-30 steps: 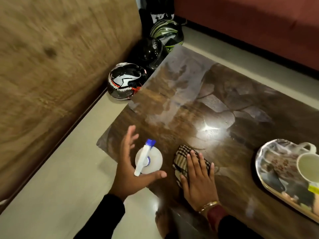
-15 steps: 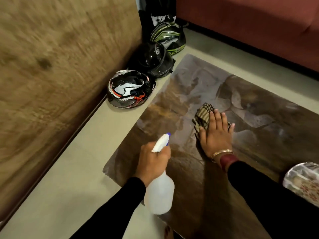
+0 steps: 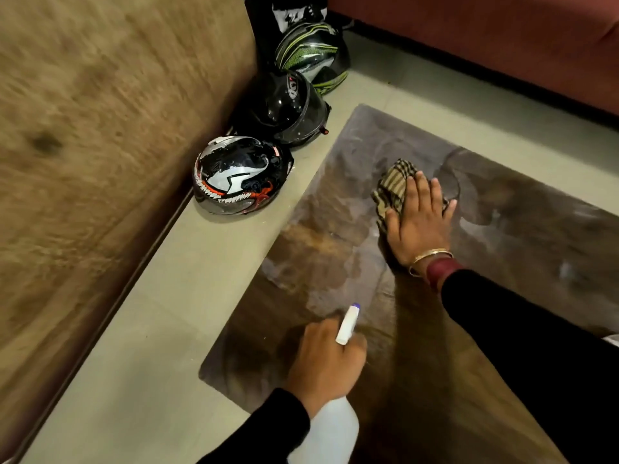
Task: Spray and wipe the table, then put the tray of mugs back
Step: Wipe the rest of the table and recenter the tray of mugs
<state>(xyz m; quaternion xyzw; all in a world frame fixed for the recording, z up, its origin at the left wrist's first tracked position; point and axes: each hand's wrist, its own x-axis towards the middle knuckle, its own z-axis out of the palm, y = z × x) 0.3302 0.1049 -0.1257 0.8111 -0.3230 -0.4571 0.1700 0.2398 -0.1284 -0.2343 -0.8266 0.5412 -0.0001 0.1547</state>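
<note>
The glossy dark brown table (image 3: pixel 335 262) fills the middle and right of the head view. My left hand (image 3: pixel 326 363) grips the neck of a white spray bottle (image 3: pixel 331 430) over the table's near left corner, its blue-tipped nozzle pointing away from me. Farther out, my right hand (image 3: pixel 417 219) lies flat with straight fingers on a striped beige cloth (image 3: pixel 392 189), pressing it onto the table's far left part. Only a sliver of the tray shows at the right edge; the mugs are out of view.
Three motorcycle helmets sit on the floor left of the table: a black-white-red one (image 3: pixel 239 175), a black one (image 3: pixel 284 105) and a green-striped one (image 3: pixel 311 51). A brown sofa (image 3: pixel 100 145) runs along the left, a red one (image 3: pixel 502 38) along the back.
My left hand took hold of the spray bottle and lifted it off the table. My right hand slid the cloth from the near edge toward the far left of the table.
</note>
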